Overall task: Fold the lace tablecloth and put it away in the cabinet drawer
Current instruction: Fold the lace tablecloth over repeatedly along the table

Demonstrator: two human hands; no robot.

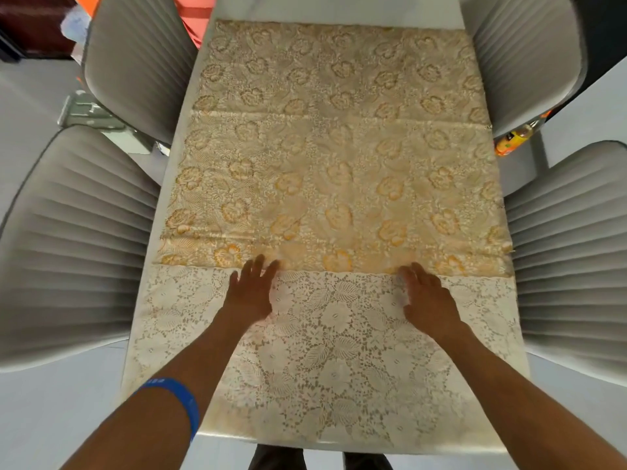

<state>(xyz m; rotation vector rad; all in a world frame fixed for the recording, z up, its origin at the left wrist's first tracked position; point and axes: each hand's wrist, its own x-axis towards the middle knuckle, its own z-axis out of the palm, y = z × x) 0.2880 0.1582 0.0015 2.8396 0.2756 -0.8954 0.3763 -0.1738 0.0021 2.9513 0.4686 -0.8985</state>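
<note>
A cream lace tablecloth (339, 334) with a flower pattern lies flat on the near part of a long table (332, 8). Its far scalloped edge runs across the table at about my fingertips. Beyond that edge lies a golden flowered cloth (339, 147) that covers the rest of the table. My left hand (251, 293) rests palm down on the lace, fingers spread, tips at the edge. My right hand (427, 300) lies flat on the lace to the right, fingers at the same edge. Neither hand grips anything. No cabinet or drawer is in view.
Grey ribbed chairs stand close along both sides: two on the left (74, 239) (139, 56), two on the right (573, 252) (529, 52). An orange bottle (512, 137) sits between the right chairs. A blue band (176, 398) is on my left forearm.
</note>
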